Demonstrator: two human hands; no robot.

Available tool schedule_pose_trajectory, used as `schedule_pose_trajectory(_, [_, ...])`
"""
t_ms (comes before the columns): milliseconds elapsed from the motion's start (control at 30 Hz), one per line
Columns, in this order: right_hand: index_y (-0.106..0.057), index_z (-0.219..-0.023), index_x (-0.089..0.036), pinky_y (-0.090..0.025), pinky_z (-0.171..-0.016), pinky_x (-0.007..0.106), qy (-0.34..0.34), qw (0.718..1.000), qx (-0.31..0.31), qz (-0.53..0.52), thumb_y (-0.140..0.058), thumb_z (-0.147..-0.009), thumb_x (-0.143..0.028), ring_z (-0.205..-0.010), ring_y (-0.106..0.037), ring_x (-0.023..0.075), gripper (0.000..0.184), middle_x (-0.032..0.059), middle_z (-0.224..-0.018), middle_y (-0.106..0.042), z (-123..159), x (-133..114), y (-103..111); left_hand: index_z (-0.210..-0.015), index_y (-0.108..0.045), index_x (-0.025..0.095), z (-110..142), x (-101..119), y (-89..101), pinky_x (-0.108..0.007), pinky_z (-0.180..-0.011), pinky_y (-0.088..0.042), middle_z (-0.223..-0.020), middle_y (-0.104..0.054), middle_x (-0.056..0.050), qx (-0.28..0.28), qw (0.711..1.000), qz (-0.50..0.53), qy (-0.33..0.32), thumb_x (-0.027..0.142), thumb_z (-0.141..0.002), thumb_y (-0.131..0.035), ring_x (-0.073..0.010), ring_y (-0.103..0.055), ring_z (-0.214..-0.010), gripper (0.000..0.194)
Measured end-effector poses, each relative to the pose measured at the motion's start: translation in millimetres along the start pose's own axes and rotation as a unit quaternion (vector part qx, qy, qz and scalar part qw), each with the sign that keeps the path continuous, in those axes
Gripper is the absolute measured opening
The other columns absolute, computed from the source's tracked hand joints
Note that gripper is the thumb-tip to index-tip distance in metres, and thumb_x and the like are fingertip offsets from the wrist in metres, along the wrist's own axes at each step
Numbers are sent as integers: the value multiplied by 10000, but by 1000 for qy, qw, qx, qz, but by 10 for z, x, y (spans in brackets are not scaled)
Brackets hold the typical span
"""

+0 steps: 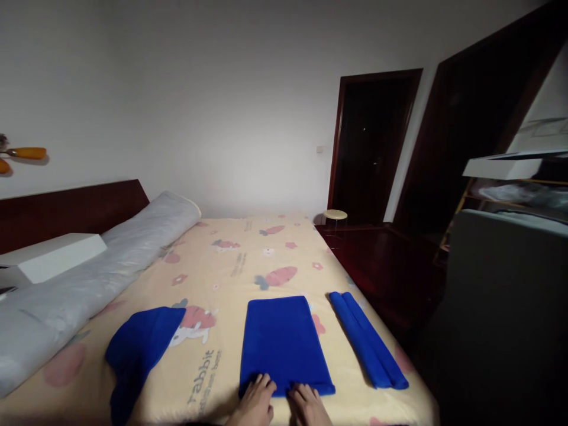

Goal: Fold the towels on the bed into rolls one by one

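A blue towel (283, 340), folded into a flat rectangle, lies in the middle of the bed (248, 260). My left hand (256, 402) and my right hand (308, 405) rest side by side on its near edge, fingers pressed on the cloth. To its right lies a rolled blue towel (367, 340). A loose, crumpled blue towel (137, 355) lies to the left.
The bed sheet is cream with carrot and rabbit prints. A long grey bolster (89, 278) and a white box (53, 255) sit along the dark headboard at left. A small round stool (335, 215), dark doorways and a grey chair (501, 307) are at right.
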State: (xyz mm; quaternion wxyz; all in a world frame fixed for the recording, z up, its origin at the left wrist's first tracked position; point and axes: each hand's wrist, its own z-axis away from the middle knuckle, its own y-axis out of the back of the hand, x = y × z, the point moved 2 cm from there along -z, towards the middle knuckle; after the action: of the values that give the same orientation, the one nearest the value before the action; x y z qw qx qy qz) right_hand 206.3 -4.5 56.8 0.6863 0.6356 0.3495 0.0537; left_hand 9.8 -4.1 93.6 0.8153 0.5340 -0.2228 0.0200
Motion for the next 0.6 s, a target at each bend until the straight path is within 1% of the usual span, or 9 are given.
schedule_pose_trajectory(67, [-578, -1163, -329, -398, -898, 382, -5, 1000, 6, -10, -452, -832, -246, -1047, -552, 262, 363, 45, -1178, -617, 44, 36, 73, -1299, -515, 271, 15, 8, 52, -385, -1162, -252, -1472, -427, -55, 5, 1000, 3, 21, 233, -786, -446, -229, -301, -1407, 519])
schedule_pose_trajectory(133, [-599, -1126, -293, -395, -905, 397, -27, 999, 17, -32, -443, -830, -239, -1051, -550, 269, 338, 62, -1161, -619, 82, 87, 138, -1247, -552, 255, 28, -4, 109, -371, -1144, -276, -1457, -442, -62, 9, 999, 0, 45, 242, -788, -451, -231, -322, -1394, 470])
schedule_pose_trajectory(267, [-619, -1055, -253, -386, -937, 409, -60, 990, 62, -113, -423, -840, -245, -1024, -562, 260, 290, 75, -1095, -630, 154, 218, 219, -1170, -582, 249, 44, -97, 199, -369, -1102, -319, -1382, -503, -69, 18, 998, -10, 66, 251, -787, -452, -238, -399, -1334, 404])
schedule_pose_trajectory(333, [-624, -1005, -243, -392, -938, 409, -59, 984, 84, -148, -425, -837, -245, -995, -571, 255, 261, 75, -1054, -638, 183, 287, 232, -1135, -590, 246, 47, -164, 229, -367, -1088, -329, -1342, -531, -72, 20, 997, -13, 72, 255, -787, -456, -239, -430, -1302, 373])
schedule_pose_trajectory(467, [-614, -911, -227, -433, -881, 399, -58, 970, 133, -195, -420, -816, -229, -927, -583, 251, 216, 74, -952, -642, 224, 412, 235, -1096, -593, 244, 54, -285, 266, -379, -1078, -325, -1302, -562, -71, 20, 996, -18, 79, 265, -780, -488, -243, -449, -1269, 334])
schedule_pose_trajectory(600, [-602, -861, -217, -451, -858, 392, -72, 958, 167, -222, -408, -787, -218, -908, -594, 253, 207, 78, -900, -638, 248, 501, 217, -1071, -599, 247, 74, -351, 291, -362, -1059, -341, -1281, -578, -64, 17, 996, -23, 80, 253, -766, -520, -233, -457, -1256, 315])
